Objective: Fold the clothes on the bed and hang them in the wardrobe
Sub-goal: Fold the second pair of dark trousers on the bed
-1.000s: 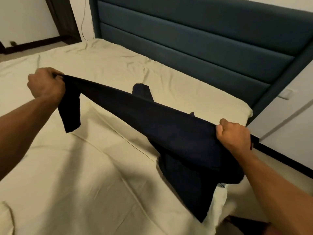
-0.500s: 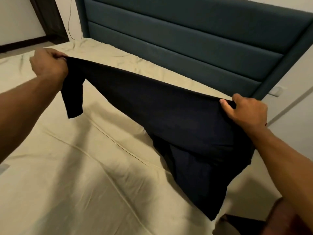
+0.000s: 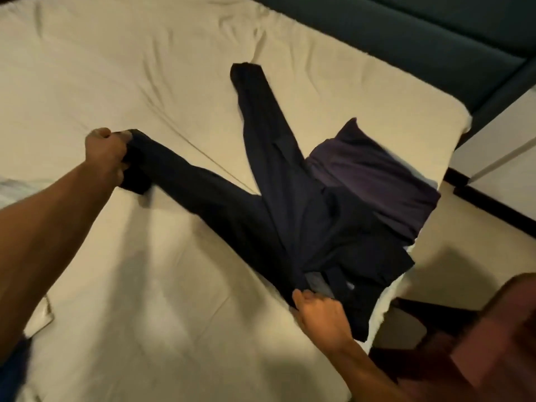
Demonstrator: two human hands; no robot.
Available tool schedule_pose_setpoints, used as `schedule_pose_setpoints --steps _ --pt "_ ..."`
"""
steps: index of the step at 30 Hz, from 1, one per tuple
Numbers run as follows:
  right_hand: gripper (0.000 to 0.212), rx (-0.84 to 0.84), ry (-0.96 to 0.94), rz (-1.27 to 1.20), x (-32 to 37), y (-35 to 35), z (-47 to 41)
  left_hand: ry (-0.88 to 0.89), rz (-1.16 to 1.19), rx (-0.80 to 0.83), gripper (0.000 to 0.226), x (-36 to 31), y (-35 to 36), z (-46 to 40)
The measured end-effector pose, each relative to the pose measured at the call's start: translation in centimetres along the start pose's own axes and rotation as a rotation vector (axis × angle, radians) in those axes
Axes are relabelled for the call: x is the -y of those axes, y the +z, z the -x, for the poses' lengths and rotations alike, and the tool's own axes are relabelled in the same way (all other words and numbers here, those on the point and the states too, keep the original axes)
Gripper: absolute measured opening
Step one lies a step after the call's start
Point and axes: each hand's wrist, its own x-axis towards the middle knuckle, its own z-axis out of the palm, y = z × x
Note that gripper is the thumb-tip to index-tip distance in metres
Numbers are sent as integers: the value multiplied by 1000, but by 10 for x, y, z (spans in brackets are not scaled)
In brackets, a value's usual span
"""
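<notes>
Dark trousers spread flat on the bed, ready for folding.

From the head view: the dark navy cloth trousers (image 3: 290,204) lie by the right edge of the cream-sheeted bed (image 3: 145,285) — waist overhanging that edge, one leg reaching toward the dark teal padded headboard (image 3: 406,33). The left hand (image 3: 106,158) grips the other leg's cuff, curled tight, pulling it straight; the right hand (image 3: 319,311) pinches the waistband — likely pinning it so the cloth lies smooth.
</notes>
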Motion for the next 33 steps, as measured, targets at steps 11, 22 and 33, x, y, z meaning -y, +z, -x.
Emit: schedule_pose_setpoints --steps 11,22,33 --pt "54 135 88 -23 38 -5 26 56 212 -160 20 5 -40 -52" --pt "55 305 39 67 54 30 31 -408 -101 -125 85 149 -48 2" --pt "39 586 -1 50 101 -39 -41 -485 81 -5 51 155 -48 7"
